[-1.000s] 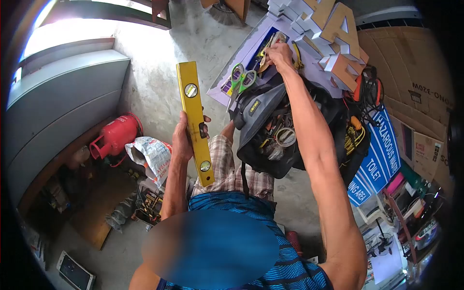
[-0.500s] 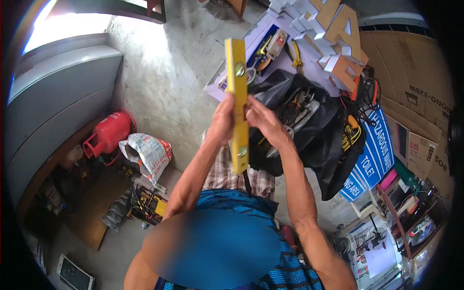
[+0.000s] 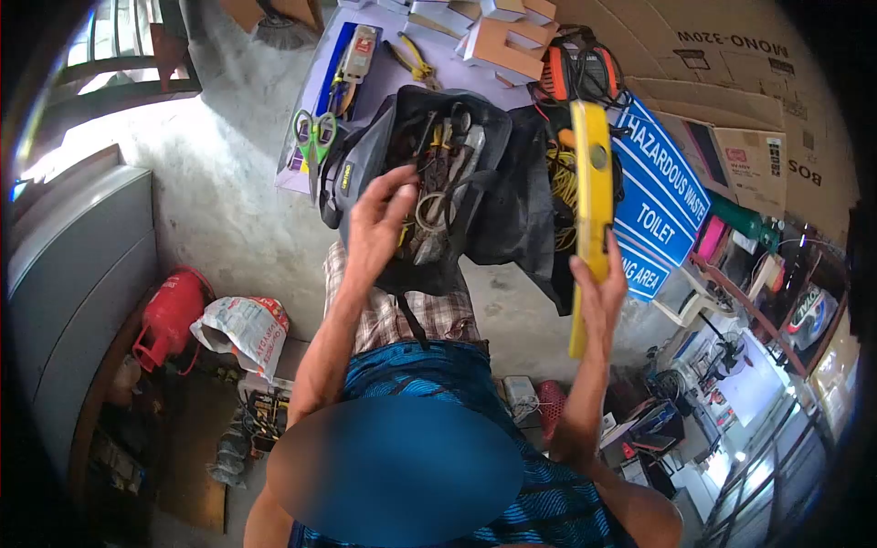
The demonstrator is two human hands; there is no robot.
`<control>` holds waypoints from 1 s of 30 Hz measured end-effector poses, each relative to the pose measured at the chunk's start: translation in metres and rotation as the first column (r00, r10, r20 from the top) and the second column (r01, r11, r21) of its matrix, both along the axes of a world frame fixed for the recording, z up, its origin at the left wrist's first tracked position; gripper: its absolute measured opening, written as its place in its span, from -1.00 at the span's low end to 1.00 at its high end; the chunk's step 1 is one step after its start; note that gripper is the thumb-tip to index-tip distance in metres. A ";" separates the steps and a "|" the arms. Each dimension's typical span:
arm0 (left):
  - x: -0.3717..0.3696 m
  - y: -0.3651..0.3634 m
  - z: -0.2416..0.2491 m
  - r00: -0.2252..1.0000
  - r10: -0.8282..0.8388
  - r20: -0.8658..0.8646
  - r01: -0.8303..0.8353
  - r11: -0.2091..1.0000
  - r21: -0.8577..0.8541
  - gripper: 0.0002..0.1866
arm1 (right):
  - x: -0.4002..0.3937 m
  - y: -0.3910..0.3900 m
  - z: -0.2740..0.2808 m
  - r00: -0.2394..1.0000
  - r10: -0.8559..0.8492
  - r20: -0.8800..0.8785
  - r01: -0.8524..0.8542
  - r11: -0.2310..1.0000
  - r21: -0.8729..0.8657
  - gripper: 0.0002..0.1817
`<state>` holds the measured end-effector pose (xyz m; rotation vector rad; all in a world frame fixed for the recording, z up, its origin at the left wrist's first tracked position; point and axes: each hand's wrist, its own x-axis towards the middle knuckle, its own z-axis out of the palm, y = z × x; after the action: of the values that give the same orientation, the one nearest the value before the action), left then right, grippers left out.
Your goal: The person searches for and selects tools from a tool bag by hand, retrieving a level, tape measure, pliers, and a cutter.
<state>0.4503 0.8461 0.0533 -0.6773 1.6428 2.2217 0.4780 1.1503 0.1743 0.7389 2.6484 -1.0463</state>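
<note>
My right hand [image 3: 600, 301] grips a yellow spirit level [image 3: 592, 183] near its lower part and holds it upright on the right. With fingers apart and nothing in them, my left hand [image 3: 376, 224] hovers at the near left side of a black tool bag [image 3: 489, 128]. The bag gapes wide; inside are screwdrivers [image 3: 438, 146], a roll of tape [image 3: 434, 212] and other tools that I cannot make out. Green-handled scissors [image 3: 315, 137] lie by the bag's left side. Behind the level, a coil of yellow cord [image 3: 565, 187] is partly hidden.
Yellow-handled pliers [image 3: 413, 64], a blue tray [image 3: 340, 78] and cut-out letter shapes [image 3: 502, 41] lie on the lilac board. An orange-and-black device [image 3: 585, 71] and blue signs [image 3: 658, 205] stand to the right. A red gas cylinder [image 3: 174, 310] and a sack [image 3: 245, 329] are on the left.
The spirit level has moved from the middle to the right in my right hand. My left hand has let go of it and come to the bag. The view has shifted rightward.
</note>
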 end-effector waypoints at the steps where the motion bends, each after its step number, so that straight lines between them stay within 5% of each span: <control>1: 0.007 -0.009 -0.009 0.999 0.025 0.029 -0.022 0.995 -0.099 -0.70 | 0.014 0.025 -0.003 0.999 -0.048 0.023 0.046 0.998 0.051 -0.21; 2: 0.015 -0.019 -0.014 0.998 0.021 0.054 -0.012 0.986 -0.164 -0.72 | 0.027 0.047 -0.006 0.999 0.054 0.001 -0.053 0.969 0.243 -0.23; 4: 0.033 -0.039 -0.023 0.992 0.006 0.124 0.028 0.962 -0.273 -0.76 | 0.038 0.067 -0.006 0.985 -0.099 0.139 0.071 0.979 0.193 -0.24; 9: 0.063 -0.043 -0.022 0.980 -0.117 0.160 0.179 0.866 -0.467 -0.79 | 0.039 0.101 -0.050 0.983 -0.022 0.180 -0.028 0.962 0.272 -0.23; 11: 0.070 -0.030 -0.027 0.978 -0.170 0.123 0.203 0.919 -0.338 -0.78 | 0.018 0.099 -0.072 0.962 0.019 0.271 -0.151 0.868 0.473 -0.17; 14: 0.057 0.012 0.001 0.950 -0.291 0.113 0.311 0.911 -0.270 -0.80 | 0.001 0.121 -0.138 0.957 0.190 0.221 -0.271 0.859 0.434 -0.11; 17: 0.059 0.037 0.003 0.908 -0.418 -0.035 0.383 0.860 -0.338 -0.78 | -0.013 0.128 -0.163 0.874 0.334 0.352 -0.410 0.896 0.167 -0.25; 18: 0.061 0.040 0.009 0.910 -0.409 0.062 0.412 0.880 -0.235 -0.78 | -0.006 0.143 -0.185 0.847 0.413 0.335 -0.499 0.836 0.231 -0.35; 21: 0.063 0.034 0.020 0.894 -0.442 0.073 0.442 0.844 -0.305 -0.80 | -0.001 0.135 -0.181 0.868 0.422 0.263 -0.493 0.796 0.351 -0.56; 25: 0.075 0.005 0.013 0.947 -0.269 0.176 0.315 0.885 -0.343 -0.66 | -0.013 0.101 -0.150 0.953 0.301 -0.031 -0.277 0.910 0.310 -0.75; 27: 0.080 -0.013 0.004 0.980 -0.040 0.197 0.090 0.963 -0.256 -0.56 | -0.024 0.070 -0.127 0.941 0.310 -0.137 -0.271 0.931 0.245 -0.78; 30: 0.080 -0.053 -0.006 0.973 0.082 0.217 -0.016 0.957 -0.289 -0.57 | -0.041 0.016 -0.091 0.917 0.336 -0.217 -0.306 0.939 0.159 -0.79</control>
<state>0.5305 0.7930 0.0474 -1.0163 1.8589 1.8699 0.4366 1.1663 0.0834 0.1853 2.9255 -0.9395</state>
